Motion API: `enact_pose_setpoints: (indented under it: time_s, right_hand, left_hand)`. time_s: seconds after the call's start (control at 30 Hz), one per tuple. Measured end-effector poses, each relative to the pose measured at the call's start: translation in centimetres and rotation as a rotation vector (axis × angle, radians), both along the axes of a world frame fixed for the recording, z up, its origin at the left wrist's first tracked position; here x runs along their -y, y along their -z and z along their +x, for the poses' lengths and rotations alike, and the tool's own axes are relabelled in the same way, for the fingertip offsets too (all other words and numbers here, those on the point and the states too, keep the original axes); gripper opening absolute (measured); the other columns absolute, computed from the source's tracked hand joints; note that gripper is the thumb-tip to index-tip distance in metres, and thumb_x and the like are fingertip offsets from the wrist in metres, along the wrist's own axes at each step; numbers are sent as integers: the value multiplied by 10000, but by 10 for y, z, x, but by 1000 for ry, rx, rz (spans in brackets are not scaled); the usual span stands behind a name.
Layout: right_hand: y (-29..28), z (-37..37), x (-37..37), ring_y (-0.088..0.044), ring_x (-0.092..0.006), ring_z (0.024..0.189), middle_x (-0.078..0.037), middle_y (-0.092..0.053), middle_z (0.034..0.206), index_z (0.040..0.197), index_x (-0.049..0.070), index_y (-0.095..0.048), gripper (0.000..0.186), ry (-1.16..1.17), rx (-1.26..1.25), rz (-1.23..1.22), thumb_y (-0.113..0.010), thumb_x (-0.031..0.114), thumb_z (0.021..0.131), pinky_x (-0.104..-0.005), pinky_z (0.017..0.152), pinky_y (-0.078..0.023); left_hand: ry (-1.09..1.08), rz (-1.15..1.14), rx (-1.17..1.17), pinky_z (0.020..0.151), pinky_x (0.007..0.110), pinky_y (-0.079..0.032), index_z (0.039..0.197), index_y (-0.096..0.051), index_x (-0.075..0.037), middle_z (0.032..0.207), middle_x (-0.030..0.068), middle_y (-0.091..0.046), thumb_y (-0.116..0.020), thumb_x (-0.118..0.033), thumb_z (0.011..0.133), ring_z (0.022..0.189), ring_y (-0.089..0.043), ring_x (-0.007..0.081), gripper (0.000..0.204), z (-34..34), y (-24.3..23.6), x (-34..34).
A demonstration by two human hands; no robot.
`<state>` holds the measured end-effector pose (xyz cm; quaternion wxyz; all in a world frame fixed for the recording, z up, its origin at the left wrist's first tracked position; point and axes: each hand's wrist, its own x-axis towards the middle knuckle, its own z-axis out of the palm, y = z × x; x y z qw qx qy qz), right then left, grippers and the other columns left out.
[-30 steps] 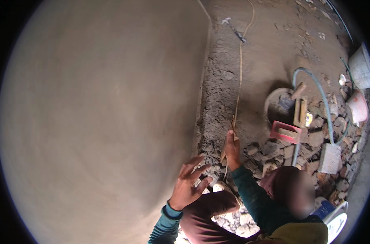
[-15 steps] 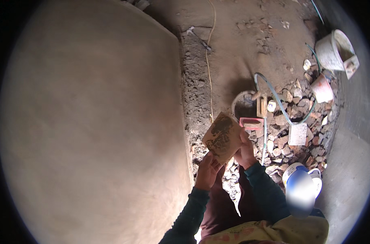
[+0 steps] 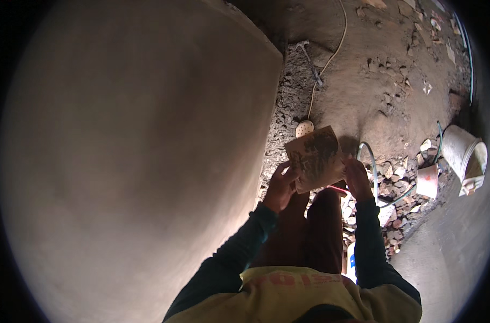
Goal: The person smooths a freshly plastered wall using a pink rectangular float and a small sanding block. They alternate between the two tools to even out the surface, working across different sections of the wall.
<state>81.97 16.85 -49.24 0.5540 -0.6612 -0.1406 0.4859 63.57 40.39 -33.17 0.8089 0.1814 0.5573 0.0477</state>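
A square tan tile (image 3: 316, 161) with dark, patchy smears on its upper face is held in front of my legs, tilted a little. My left hand (image 3: 280, 188) grips its near left edge, thumb close to the rim. On the opposite side, my right hand (image 3: 358, 178) holds the right edge, its fingers partly hidden. Just beyond the tile, a pale clog with holes (image 3: 304, 128) shows on the rough ground.
A smooth plastered wall (image 3: 148, 161) fills the left. A hammer (image 3: 311, 64) lies ahead near a pale cord (image 3: 336, 51). Rubble (image 3: 398, 223), a hose (image 3: 372, 161), a white bucket (image 3: 460, 148) and a smaller pinkish bucket (image 3: 427, 181) are on the right.
The view has swung, and a clog has come into sight beyond the tile. My right hand has shifted along the tile's right edge; both hands still hold it, now more level.
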Motion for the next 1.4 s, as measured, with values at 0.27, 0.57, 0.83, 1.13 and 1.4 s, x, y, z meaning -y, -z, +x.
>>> enact_pose_setpoints:
  time_s: [0.27,0.57,0.83,1.13,1.4]
  right_hand:
    - [-169,153,-149,-610,-57,927,55,-663,976,1170,65,-708,257,32,-392,-46,-696,307,1085,-281,846,-486]
    - [-208,278,-235,-680,-159,847,-58,-663,1015,1351,47,-513,441,34,-434,-260,-741,161,990,-293,704,-549]
    - [-77,409,-264,-685,-199,1067,-89,-721,1235,1361,-12,-613,524,-527,-727,-321,-709,386,1034,-405,983,-524]
    - [-61,351,-349,-719,-292,1135,-136,-737,1298,1369,52,-649,391,-665,-864,-730,-628,327,1091,-451,1003,-574]
    - [-87,274,-358,-675,-289,1205,-117,-717,1298,1337,66,-660,409,-1018,-480,-899,-603,395,1100,-472,1085,-527]
  left_hand:
    - [-18,-141,312,1145,505,-523,1519,-482,-65,1441,103,-626,-743,-255,1032,1348,-621,247,584,112,-56,-81]
    - [-145,-42,-1,948,523,-631,1296,-630,-63,1256,98,-638,-742,-207,1029,1183,-682,270,323,210,-40,-82]
    - [-67,748,-137,965,457,-635,1381,-593,-65,1276,84,-619,-672,-384,1073,1236,-646,284,450,290,10,-25]
    - [-1224,542,187,1183,460,-454,1686,-271,-30,1605,162,-492,-677,-512,1047,1452,-504,299,898,365,-18,12]
    - [-1603,482,-459,1057,371,-496,1540,-478,20,1414,130,-623,-713,-487,1041,1249,-610,236,749,396,55,-24]
